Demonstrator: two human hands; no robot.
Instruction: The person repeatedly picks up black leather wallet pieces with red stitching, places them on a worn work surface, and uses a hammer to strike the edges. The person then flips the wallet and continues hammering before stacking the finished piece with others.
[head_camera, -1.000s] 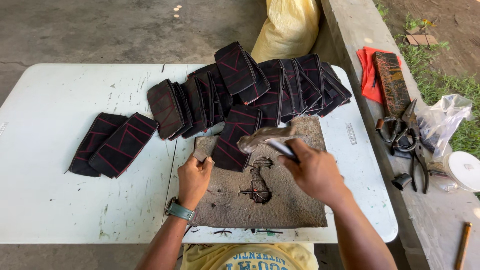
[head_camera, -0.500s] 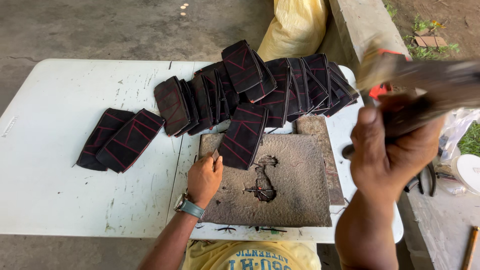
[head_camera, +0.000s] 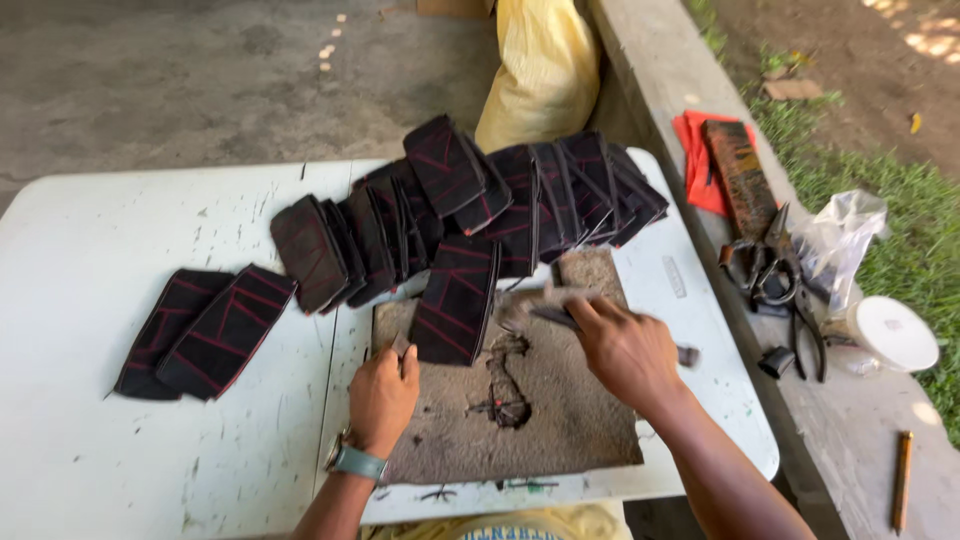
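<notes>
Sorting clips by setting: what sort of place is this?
Likely an open-air craft workspace: a white plastic folding table stacked with dark red-stitched fabric pieces, metal scissors on a concrete ledge, grass alongside.

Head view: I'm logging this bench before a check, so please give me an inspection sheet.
Surface: white table, scuffed, with a worn grey pad on it.
Job's things: dark fabric piece with red lines on the pad; a blurred tool beside it.
Clutter: fanned pile of like pieces; two more at the left.
Grippers: left hand touches the piece's lower corner; right hand grips the tool.
Cables: nothing seen.
Surroundings: concrete ledge with scissors, red cloth, white lid; yellow sack.
</notes>
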